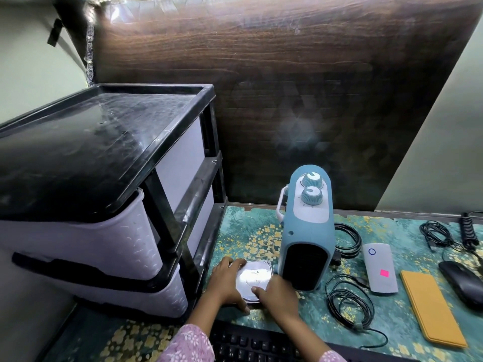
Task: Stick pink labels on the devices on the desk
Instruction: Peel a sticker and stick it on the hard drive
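A flat silver device (253, 279) with rounded corners was seen lying on the desk (407, 317), just left of a blue heater (305, 231) with two knobs on top. The silver device was held at both sides. The left hand (227, 283) was laid on its left edge, fingers curled over the far-left corner and thumb stretched along the near edge. The right hand (277, 291) was placed on its right side, thumb resting on the shiny top, the other fingers bent toward the heater base. No label could be made out on the silver device; whether anything was pinched in either hand could not be told.

A white power bank (380, 269) was lying to the right of the heater, with a pink label (384, 273) stuck on its top face. A coiled black cable (349, 301) was lying between the heater and the power bank, nearer the front edge. A flat orange case (431, 307) was set right of the power bank, and a black mouse (462, 282) further right. More black cables (439, 235) were bunched at the back right.

A black keyboard (251, 343) was at the near edge, under the wrists. A black-framed drawer unit (104, 192) with pale drawers was standing at the left of the desk. Pink floral sleeves (188, 346) were visible at the bottom.
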Tool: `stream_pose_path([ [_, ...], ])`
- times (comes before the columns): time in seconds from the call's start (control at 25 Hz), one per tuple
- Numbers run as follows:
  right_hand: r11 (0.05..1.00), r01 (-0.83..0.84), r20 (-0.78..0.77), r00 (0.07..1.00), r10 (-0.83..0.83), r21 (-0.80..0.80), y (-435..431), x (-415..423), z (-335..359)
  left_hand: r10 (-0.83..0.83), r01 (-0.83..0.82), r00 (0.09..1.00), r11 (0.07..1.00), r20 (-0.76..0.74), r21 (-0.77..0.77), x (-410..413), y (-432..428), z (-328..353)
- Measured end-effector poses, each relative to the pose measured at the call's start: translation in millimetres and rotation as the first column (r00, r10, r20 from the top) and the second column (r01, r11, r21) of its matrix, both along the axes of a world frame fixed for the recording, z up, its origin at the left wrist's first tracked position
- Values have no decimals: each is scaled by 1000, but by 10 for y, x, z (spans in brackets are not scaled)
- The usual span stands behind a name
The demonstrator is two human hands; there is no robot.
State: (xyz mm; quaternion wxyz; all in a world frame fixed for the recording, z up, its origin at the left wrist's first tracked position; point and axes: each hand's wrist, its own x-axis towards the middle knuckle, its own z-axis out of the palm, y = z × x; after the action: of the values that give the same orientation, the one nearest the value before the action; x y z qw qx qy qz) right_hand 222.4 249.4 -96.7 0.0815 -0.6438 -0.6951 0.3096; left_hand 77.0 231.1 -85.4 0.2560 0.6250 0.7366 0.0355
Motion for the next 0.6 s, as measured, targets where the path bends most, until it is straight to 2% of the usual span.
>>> stream_pose_path([
  [0.28,994,95,-155,983,-103,-57,-56,60,-5,14,-14,1000,1000,-8,-6,-2,5,0],
  [0.4,999,10,-139,990,-17,-47,-62,156,-5,30,-30,999,999,-23,-20,30,2,17],
  [0.52,996,-88,-150,985,84,-22,-81,365,63,59,-63,993,998,-103,-31,116,-6,54],
  [0.6,998,-58,-195,979,56,-4,-126,577,125,119,-116,985,993,-128,27,263,-40,88],
])
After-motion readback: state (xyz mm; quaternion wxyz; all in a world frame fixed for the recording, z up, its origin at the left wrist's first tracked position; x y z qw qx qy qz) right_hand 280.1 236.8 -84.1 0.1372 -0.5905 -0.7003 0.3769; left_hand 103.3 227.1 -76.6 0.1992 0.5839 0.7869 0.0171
